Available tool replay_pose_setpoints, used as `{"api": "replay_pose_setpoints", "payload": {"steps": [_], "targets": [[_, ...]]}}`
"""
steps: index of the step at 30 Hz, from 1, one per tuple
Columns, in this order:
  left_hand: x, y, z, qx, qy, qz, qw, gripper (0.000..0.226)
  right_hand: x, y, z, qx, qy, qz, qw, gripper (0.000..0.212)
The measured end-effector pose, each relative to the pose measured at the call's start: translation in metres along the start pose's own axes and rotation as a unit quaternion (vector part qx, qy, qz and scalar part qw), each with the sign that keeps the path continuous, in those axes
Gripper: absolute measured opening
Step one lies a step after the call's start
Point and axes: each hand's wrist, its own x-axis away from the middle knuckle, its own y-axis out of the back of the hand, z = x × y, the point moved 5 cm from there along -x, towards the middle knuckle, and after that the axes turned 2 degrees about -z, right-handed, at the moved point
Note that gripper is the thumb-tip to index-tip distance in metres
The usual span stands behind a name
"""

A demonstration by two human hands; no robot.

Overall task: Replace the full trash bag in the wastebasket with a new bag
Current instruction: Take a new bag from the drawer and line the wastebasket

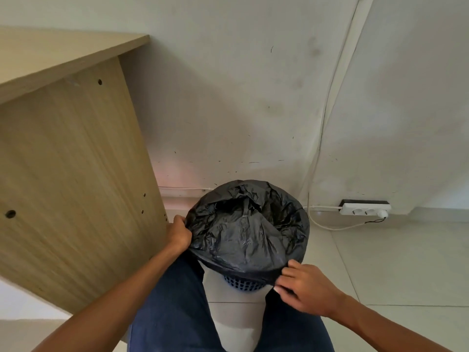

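Observation:
A black trash bag (247, 229) is draped over the rim of a blue mesh wastebasket (242, 284), of which only a strip of the lower wall shows. The basket stands on the floor near the wall. My left hand (179, 235) grips the bag's folded edge on the left side of the rim. On the front right side, my right hand (308, 288) pinches the bag's edge with thumb and fingers. The bag's inside sags in crumpled folds; what lies below them is hidden.
A wooden desk side panel (76, 179) stands close on the left. A white power strip (365, 209) with a plugged cable lies on the floor by the wall at right. My knees in blue jeans (177, 313) flank the basket on pale floor tiles.

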Motion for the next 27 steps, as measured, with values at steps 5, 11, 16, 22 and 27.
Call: {"api": "replay_pose_setpoints", "payload": {"steps": [5,11,16,22,27], "targets": [[0.0,-0.02,-0.011,0.31,0.153,0.141,0.928,0.048,-0.033,0.032,0.001,-0.033,-0.071,-0.132,0.988,0.014],[-0.01,-0.01,-0.005,0.155,0.088,0.037,0.983,0.046,-0.057,0.004,-0.026,0.016,-0.216,0.119,0.969,0.077],[0.025,0.002,-0.077,-0.074,-0.356,-0.173,0.915,0.046,-0.083,0.01,-0.036,0.003,-0.199,-0.025,0.98,0.048],[0.043,-0.084,-0.098,-0.38,-0.436,0.16,0.8,0.083,-0.141,-0.014,-0.069,-0.154,-0.243,0.008,0.958,0.043],[0.037,-0.1,-0.079,-0.511,-0.362,0.26,0.735,0.055,-0.169,-0.043,-0.119,-0.129,-0.285,0.181,0.932,0.046]]}}
